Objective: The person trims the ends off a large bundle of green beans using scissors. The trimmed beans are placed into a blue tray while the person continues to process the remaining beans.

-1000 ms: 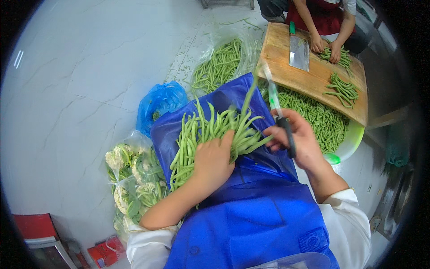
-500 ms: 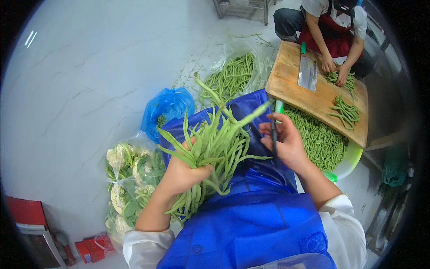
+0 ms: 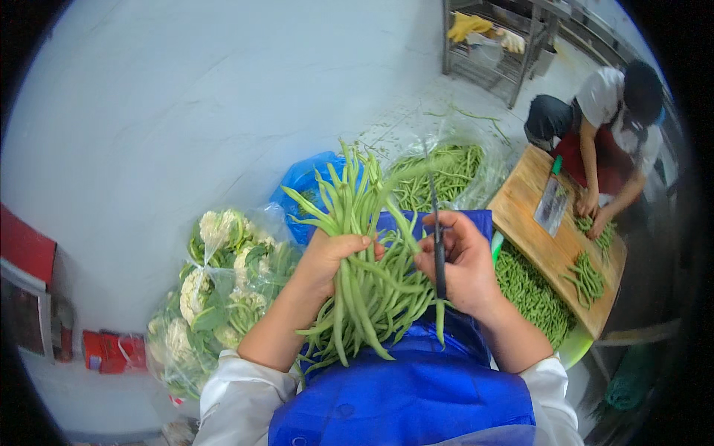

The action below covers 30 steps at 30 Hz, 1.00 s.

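Observation:
My left hand (image 3: pixel 335 260) is closed around a thick bunch of long green beans (image 3: pixel 357 282), thumb across the front. The beans fan out above the fist and droop below it over my blue apron (image 3: pixel 401 394). Just right of the bunch, my right hand (image 3: pixel 465 260) grips a slim knife (image 3: pixel 439 260) with a dark handle, its narrow blade pointing up and away. The right fingertips are close to a bean at the bunch's edge; whether they pinch it I cannot tell. One bean near the top is smeared by motion.
Clear bags of cauliflower (image 3: pixel 197 297) lie at left. A blue bag (image 3: pixel 305 182) and an open bag of beans (image 3: pixel 454 171) lie ahead. At right, a cutting board (image 3: pixel 520 193) with a cleaver (image 3: pixel 552 204) rests over a tub of cut beans (image 3: pixel 524 290); a co-worker (image 3: pixel 602 126) handles beans there.
My right hand has come nearer the bunch with the knife. The beans now stand more upright in my left hand. The view has shifted, moving the board and co-worker rightward.

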Tool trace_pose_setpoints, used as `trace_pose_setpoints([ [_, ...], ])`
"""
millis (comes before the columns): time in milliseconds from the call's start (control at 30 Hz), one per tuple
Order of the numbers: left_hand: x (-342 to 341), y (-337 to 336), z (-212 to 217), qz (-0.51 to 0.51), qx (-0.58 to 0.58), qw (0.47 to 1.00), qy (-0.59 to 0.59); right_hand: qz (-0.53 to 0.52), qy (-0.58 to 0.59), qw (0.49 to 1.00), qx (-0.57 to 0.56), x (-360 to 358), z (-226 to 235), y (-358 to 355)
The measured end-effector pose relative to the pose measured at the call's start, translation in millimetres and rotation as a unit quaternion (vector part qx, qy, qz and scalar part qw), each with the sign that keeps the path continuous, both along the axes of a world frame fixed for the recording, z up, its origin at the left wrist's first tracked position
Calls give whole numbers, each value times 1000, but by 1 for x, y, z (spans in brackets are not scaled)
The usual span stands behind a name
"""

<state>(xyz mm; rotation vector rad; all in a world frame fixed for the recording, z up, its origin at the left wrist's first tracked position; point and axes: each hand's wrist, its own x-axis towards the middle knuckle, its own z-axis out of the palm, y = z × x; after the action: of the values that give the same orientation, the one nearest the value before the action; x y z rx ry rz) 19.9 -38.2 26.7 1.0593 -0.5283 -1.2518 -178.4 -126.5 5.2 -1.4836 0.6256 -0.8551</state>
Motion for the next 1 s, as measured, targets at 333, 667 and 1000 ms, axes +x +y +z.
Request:
trace_pose_setpoints([
  [333, 7, 42, -50, 10, 51, 969, 241, 157, 51, 982, 89, 40, -39, 49],
  [667, 14, 75, -50, -131, -57, 950, 279, 172, 32, 978, 117, 35, -36, 77],
  [1000, 1, 70, -23, -4, -2, 962, 272, 98, 15, 985, -142, 19, -42, 66],
])
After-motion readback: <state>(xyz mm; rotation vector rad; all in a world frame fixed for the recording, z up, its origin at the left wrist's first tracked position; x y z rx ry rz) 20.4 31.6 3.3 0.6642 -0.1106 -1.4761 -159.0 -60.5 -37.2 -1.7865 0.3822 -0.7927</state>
